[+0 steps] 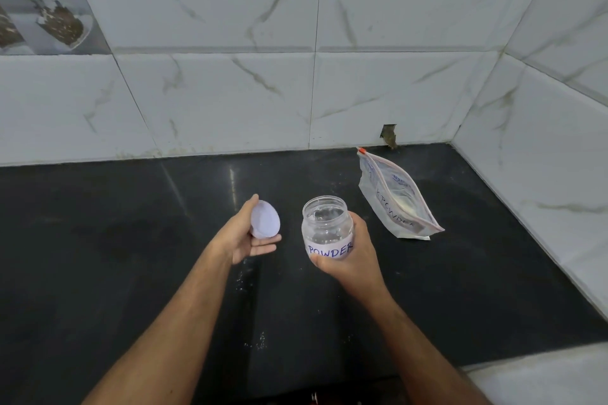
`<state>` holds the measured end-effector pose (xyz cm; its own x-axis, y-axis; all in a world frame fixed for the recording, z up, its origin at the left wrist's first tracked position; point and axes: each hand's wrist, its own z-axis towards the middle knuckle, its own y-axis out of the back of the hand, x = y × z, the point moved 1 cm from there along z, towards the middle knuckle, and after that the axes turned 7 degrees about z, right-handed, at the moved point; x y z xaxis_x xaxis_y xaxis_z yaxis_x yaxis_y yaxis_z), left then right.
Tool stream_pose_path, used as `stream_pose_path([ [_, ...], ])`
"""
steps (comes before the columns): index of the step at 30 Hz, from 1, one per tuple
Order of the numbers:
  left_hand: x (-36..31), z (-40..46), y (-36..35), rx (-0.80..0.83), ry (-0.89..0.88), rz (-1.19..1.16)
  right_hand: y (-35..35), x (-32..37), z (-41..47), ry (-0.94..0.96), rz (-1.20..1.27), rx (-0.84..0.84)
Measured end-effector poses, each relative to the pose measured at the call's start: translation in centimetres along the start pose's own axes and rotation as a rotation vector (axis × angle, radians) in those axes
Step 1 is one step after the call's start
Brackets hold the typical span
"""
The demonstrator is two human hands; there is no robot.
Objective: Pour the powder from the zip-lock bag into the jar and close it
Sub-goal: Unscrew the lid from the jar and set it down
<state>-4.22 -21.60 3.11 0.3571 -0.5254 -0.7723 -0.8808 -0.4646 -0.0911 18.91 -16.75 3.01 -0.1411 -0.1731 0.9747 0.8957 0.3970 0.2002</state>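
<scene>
Clear plastic jar (327,227) stands open-mouthed in my right hand (348,253), fingers wrapped round its "POWDER" label; my left hand (248,237) cups the pale lid (265,220), thumb over its top edge, just beside the jar. Next, by my judgement, comes the zip-lock bag (396,199): it lies beyond and right of the jar, towards the back right corner of the counter, long axis slanting back-left to front-right, nearer my right hand. Dark polished counter (131,240); white marbled tile walls (230,92) meet behind.
</scene>
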Motion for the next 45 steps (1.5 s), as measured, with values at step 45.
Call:
stream_pose_path([
  [45,5.1,0.4,-2.9,-0.038,-0.462,0.508,-2.8,-4.3,3.2,-0.112,-0.115,0.132],
])
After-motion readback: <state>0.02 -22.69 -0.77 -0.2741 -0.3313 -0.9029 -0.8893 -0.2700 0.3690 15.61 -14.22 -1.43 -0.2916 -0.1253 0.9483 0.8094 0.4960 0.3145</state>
